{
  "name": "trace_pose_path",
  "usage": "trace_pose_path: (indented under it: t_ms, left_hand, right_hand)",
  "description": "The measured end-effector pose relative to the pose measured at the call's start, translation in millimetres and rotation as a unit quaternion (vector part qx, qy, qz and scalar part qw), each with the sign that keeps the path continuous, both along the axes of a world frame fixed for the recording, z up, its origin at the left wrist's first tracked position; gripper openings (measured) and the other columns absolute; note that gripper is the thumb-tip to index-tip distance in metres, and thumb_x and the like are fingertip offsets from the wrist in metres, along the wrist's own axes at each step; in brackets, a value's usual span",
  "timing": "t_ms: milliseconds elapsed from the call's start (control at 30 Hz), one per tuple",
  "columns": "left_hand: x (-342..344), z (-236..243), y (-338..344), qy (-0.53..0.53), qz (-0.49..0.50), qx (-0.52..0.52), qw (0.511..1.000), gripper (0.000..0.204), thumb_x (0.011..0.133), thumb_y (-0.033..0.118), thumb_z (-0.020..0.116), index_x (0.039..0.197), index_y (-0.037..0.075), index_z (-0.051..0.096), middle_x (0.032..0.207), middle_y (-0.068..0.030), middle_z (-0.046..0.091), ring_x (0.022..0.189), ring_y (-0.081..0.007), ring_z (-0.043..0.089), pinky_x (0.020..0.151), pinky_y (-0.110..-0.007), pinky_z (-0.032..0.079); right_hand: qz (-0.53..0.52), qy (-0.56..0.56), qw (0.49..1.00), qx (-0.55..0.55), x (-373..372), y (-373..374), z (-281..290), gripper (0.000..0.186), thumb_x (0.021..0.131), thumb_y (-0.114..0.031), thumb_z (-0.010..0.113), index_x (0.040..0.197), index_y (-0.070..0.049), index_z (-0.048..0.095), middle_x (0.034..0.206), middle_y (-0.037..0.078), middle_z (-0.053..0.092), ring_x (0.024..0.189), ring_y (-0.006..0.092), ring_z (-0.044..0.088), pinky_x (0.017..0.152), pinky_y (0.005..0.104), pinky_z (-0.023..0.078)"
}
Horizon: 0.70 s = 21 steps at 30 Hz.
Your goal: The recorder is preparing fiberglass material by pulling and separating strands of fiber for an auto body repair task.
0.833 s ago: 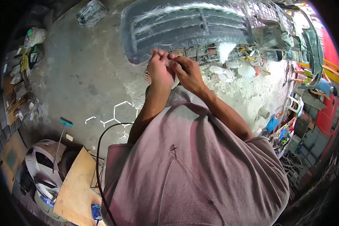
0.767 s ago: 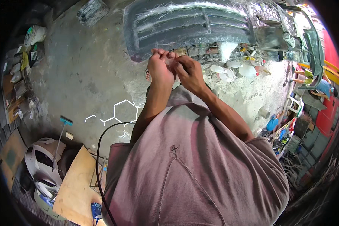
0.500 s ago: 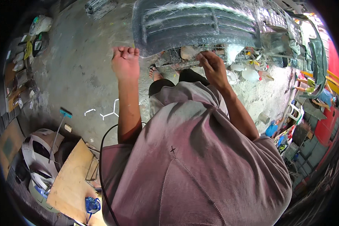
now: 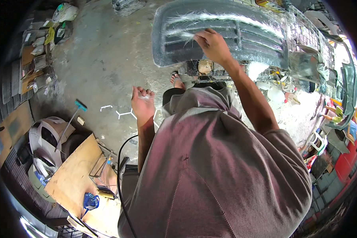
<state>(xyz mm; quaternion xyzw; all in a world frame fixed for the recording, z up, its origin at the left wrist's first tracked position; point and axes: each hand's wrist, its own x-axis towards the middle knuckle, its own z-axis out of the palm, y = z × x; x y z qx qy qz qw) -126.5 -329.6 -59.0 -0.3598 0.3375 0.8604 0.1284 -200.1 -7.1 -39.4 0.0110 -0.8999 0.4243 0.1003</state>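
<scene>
A dark grey moulded panel (image 4: 222, 47) with long raised ribs lies ahead of me. White glass fibre strands (image 4: 226, 18) run along its ribs, thickest on the far one. Over the panel's left part, my right hand (image 4: 214, 44) is closed in a pinch at a tuft of glass fibre strands (image 4: 182, 32), which fans out leftward from its fingertips. My left hand (image 4: 143, 104) is off the panel, lower and nearer to me, above the floor. Its fingers curl inward around something whitish in the palm, too small to make out.
Under the panel is a cluttered support with a tan block (image 4: 204, 66). Plastic bottles (image 4: 275, 95) lie to the right. A teal-headed brush (image 4: 81, 105), a plywood board (image 4: 73, 170) and a dark cable (image 4: 120, 182) are at left. A dark curved part (image 4: 347, 95) stands far right.
My right hand has moved forward and left, from the panel's near edge onto its ribs. My left hand has drawn back toward me. The whole view has shifted somewhat.
</scene>
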Motion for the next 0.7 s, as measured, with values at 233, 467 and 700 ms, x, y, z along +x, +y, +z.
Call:
trace_pose_path:
  t_ms: [233,467,700]
  left_hand:
    - [3,3,-11,0.025,0.031,-0.007,0.999,0.023,0.098,0.031,0.054,0.086,0.012,0.047,0.075,0.0012,0.039,0.072,-0.014,0.039,0.074,-0.032,0.038]
    - [14,-3,-12,0.019,0.047,-0.007,0.999,0.022,0.099,0.03,0.052,0.087,0.012,0.047,0.074,0.0007,0.038,0.072,-0.0141,0.039,0.074,-0.033,0.038]
    - [22,-24,-17,0.012,0.015,-0.007,1.0,0.024,0.098,0.032,0.052,0.088,0.011,0.047,0.076,-0.0008,0.04,0.075,-0.0167,0.04,0.078,-0.037,0.039]
  right_hand:
    - [0.035,-0.027,0.985,0.169,-39,3,-23,0.02,0.092,-0.028,0.056,0.09,-0.012,0.068,0.091,0.01,0.066,0.089,0.0323,0.062,0.079,0.0467,0.046]
    - [-0.084,-0.012,0.943,0.322,-22,-11,0,0.02,0.087,-0.032,0.063,0.092,-0.013,0.068,0.094,0.005,0.066,0.095,0.0254,0.061,0.082,0.0431,0.04]
    - [0.008,0.098,0.954,0.285,-25,-13,-17,0.03,0.079,-0.036,0.072,0.099,-0.014,0.068,0.098,0.003,0.062,0.094,0.0235,0.059,0.08,0.0422,0.039]
